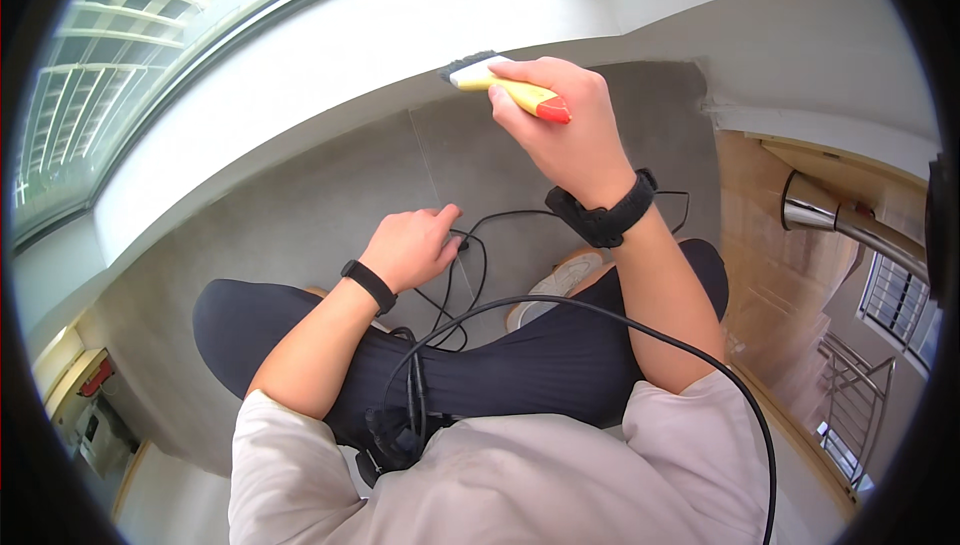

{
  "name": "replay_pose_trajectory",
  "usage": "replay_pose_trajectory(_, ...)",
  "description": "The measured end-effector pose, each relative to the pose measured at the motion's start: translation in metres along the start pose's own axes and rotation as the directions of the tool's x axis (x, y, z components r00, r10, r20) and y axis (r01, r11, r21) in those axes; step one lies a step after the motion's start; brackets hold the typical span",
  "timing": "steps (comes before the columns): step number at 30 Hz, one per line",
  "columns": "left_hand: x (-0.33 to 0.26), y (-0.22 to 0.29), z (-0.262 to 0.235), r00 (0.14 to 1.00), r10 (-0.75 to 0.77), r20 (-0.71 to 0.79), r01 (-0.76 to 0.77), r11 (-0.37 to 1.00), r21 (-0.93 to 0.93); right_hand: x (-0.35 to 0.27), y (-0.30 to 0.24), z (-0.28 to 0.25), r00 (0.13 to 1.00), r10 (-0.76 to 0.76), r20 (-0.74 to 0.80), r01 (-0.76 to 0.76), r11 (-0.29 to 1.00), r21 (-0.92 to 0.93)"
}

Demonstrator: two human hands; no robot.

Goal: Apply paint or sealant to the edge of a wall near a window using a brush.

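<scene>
My right hand (568, 125) is closed around a flat brush (512, 91), which has a yellow handle with a red end, a pale collar and dark bristles. The bristles point left, close to the lower edge of the white window ledge (400, 20); whether they touch it I cannot tell. My left hand (402, 250) is held low over the grey floor, its fingers reaching right and apart, with no object visible in it. Beside those fingers runs a thin black cable (484, 263), looping over the floor. Both wrists wear black straps.
My crossed legs in dark trousers (520, 370) take up the middle, with a light shoe (555, 287) between them. A black cable (690, 345) arcs over my lap to the right. A window (130, 75) is at upper left. On the right stands a wood-toned panel (765, 235).
</scene>
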State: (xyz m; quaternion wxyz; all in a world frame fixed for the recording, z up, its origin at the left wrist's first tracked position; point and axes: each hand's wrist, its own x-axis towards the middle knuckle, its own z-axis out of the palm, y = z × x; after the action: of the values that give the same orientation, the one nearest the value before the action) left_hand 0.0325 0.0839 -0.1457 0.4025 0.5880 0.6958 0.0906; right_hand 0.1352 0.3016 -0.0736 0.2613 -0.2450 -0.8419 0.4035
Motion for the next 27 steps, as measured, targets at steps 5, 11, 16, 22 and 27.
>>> replay_pose_trajectory(5,-0.003,-0.001,0.003,0.997,0.05,-0.059,-0.048,0.998,0.032,0.005,0.008,-0.025,0.982,0.045,-0.183,-0.101,0.946,-0.308)
replay_pose_trajectory(11,-0.002,-0.002,0.007,0.994,0.073,-0.081,-0.069,0.996,0.05,0.007,0.003,-0.019,0.975,0.075,-0.209,-0.11,0.98,-0.166)
replay_pose_trajectory(16,-0.001,0.0,0.007,0.992,0.092,-0.081,-0.088,0.995,0.05,0.002,0.003,0.001,0.997,0.021,-0.076,-0.027,0.996,-0.084)
replay_pose_trajectory(22,-0.003,0.001,0.006,0.992,0.09,-0.085,-0.085,0.995,0.057,0.008,0.005,-0.016,0.96,0.115,-0.254,-0.178,0.954,-0.24)
replay_pose_trajectory(27,-0.001,0.002,0.009,0.992,0.099,-0.073,-0.095,0.994,0.051,-0.004,-0.006,0.007,0.998,0.057,0.022,-0.058,0.998,0.032)
